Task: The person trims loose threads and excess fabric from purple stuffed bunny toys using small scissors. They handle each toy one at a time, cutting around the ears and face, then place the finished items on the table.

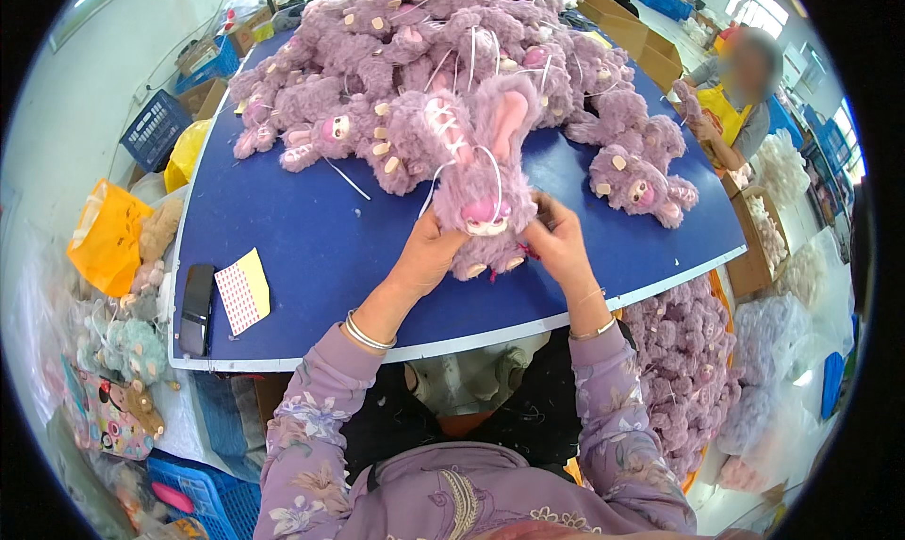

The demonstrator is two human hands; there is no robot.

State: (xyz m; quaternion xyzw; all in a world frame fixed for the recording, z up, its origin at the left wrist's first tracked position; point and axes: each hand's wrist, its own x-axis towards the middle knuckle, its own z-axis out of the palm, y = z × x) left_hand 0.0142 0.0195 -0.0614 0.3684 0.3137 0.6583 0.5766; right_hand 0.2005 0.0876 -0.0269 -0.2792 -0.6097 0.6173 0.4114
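A purple plush rabbit (483, 184) with long ears and a pink-and-white face stands upright near the front of the blue table (311, 257). My left hand (429, 253) grips its left side, fingers partly hidden behind the fur. On its other side my right hand (558, 243) is closed on it, with a bit of dark pink showing by the fingertips. White lacing crosses one ear, and a white cord loops over the face. Just behind it a heap of like plush rabbits (396, 69) covers the far part of the table. One more plush rabbit (632, 182) lies to the right.
A black phone (196, 309) and a sheet of small red marks (243, 292) lie at the table's left. More purple plush fills a sack (681, 361) below the right edge. Across the right side sits a co-worker (731, 106) holding a plush. Blue crates (156, 130) stand left.
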